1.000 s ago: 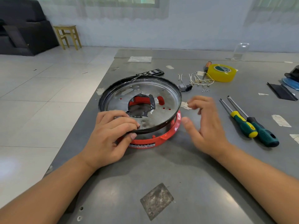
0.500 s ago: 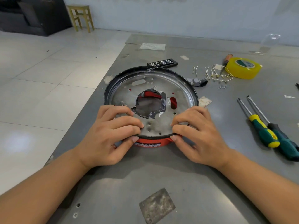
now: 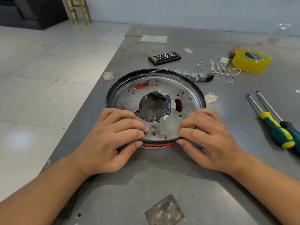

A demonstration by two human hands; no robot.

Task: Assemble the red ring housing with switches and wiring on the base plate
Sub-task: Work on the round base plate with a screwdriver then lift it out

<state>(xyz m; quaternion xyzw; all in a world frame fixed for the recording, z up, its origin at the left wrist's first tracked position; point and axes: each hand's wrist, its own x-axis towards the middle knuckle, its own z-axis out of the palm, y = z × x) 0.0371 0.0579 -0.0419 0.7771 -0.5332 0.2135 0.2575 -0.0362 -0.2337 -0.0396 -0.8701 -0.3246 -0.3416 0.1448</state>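
A round metal base plate (image 3: 183, 88) with a black rim and a taped central hole lies flat on top of the red ring housing (image 3: 155, 146). Only a strip of the housing shows at the near edge, and red shows through the plate's slots. My left hand (image 3: 110, 140) grips the plate's near-left rim, fingers on top and thumb under the edge. My right hand (image 3: 209, 137) grips the near-right rim the same way. Several grey switches (image 3: 193, 76) lie in a row just behind the plate. Short white wires (image 3: 222, 69) lie further right.
Two screwdrivers (image 3: 276, 127) lie to the right of the plate, and a yellow tape roll (image 3: 251, 60) sits at the back right. A black bit case (image 3: 164, 58) lies behind the plate. Small screws (image 3: 229, 82) rest near the wires. The table's left edge is close to the plate.
The plate was tilted off the red housing a second ago. It now lies flat over it. My right hand came in from the side and took the near-right rim.
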